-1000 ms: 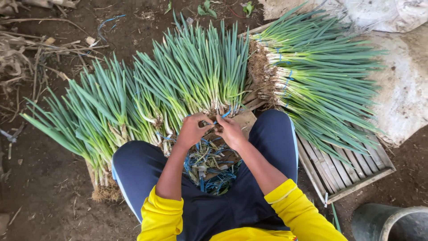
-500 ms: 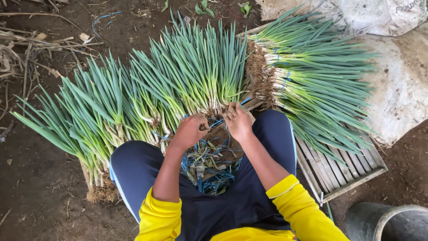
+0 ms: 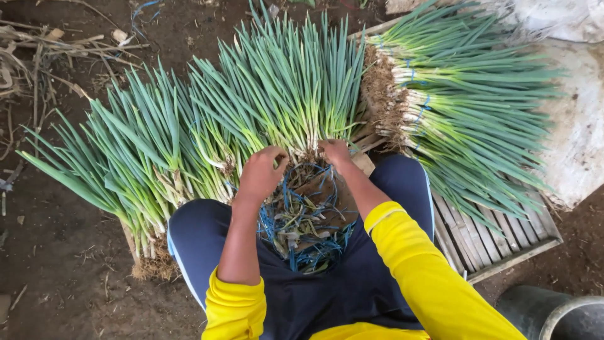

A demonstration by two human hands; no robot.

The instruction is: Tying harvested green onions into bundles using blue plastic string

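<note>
Yellow sleeves: both forearms are reaching forward from the bottom of the view, over dark blue trousers, towards the greens ahead.
Lap heap: a tangle of blue ties mixed with trimmed scraps is lying between the knees, just behind both hands.
Left hand: the left hand is curling, fingers bent downward, onto the root end of the green onion bunch; whether it is pinching a stalk or a tie I cannot tell.
Right hand: the right hand is resting with fingers bent on the same root end, just beside the left, thumb side hidden; its grip is not showing clearly.
Direction: the bunch is lying straight ahead of the hands, roots touching the fingers, leaf tips pointing away.
Long axis: it is running near to far, fanning slightly outward at the tips.
Nearer hand: both are sitting at the root end; the right is reaching a little further forward, the left staying a touch nearer the lap.
Left side: loose green onions are spreading at a slant on the bare soil, roots by the left knee.
Right side: tied bundles with blue bands are lying crosswise on a wooden slatted tray, roots facing the middle bunch.
Far right: a pale sack is lying beyond the tray.
</note>
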